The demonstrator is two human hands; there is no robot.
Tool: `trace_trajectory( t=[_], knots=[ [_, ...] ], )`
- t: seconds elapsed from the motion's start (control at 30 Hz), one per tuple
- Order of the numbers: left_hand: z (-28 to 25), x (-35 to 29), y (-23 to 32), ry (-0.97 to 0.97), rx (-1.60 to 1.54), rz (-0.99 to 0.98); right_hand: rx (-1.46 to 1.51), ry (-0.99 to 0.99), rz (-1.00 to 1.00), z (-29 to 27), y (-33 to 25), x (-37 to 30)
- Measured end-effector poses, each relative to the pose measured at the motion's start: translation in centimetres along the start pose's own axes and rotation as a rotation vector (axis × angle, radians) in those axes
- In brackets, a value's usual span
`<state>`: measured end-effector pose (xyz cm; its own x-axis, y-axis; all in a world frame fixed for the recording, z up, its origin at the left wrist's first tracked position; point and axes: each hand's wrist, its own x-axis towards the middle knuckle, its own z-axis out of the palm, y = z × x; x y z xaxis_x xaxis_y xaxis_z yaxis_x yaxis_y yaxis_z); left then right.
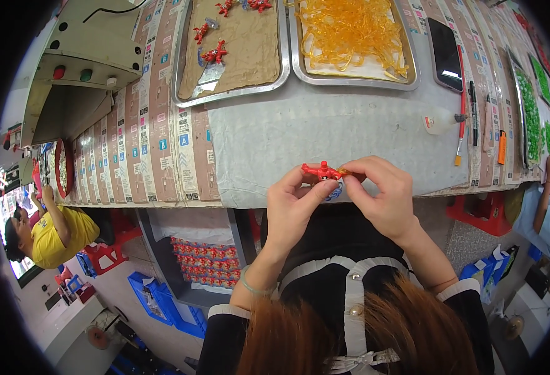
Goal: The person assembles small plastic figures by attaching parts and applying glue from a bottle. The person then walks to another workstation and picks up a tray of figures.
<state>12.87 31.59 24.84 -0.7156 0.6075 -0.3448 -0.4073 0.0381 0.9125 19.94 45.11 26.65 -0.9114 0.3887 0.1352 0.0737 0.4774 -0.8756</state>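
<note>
Close in front of me, over the table's near edge, I hold a small red toy figure (pixel 323 168). My left hand (pixel 295 199) is closed on its body between thumb and fingers. The fingers of my right hand (pixel 381 195) pinch a small orange-yellow translucent piece (pixel 342 170) against the figure's side. Part of the figure is hidden behind my fingers. A metal tray (pixel 285 62) at the far middle carries several similar red figures with bluish translucent parts. Beside it, another metal tray (pixel 362 81) is heaped with tangled orange-yellow translucent pieces (pixel 356 34).
Right of the grey sheet (pixel 275 144) lie a phone (pixel 445 56), a small bottle (pixel 440 122), a red brush (pixel 461 131), a black pen (pixel 473 112) and an orange cutter (pixel 502 147). A grey box (pixel 243 250) of red figures sits below left. Other people work on both sides.
</note>
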Motion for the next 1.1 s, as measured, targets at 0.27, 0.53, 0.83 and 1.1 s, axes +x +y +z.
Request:
trace_trajectory(
  t=[0.27,0.53,0.83,1.1],
  knots=[
    [0.7,0.5,-1.3,0.077,-0.347,-0.191,0.15,0.195,0.082,1.8,1.4,-0.7],
    [1.1,0.5,-0.9,0.091,-0.158,-0.088,0.086,0.207,0.028,1.9,1.8,-0.7],
    [0.2,-0.1,1.1,0.011,-0.008,-0.122,0.665,-0.157,0.445,-0.6,1.9,-0.3],
    [0.4,-0.5,2.5,-0.097,0.119,-0.166,0.855,-0.33,0.514,-1.7,2.4,-0.3]
  ],
)
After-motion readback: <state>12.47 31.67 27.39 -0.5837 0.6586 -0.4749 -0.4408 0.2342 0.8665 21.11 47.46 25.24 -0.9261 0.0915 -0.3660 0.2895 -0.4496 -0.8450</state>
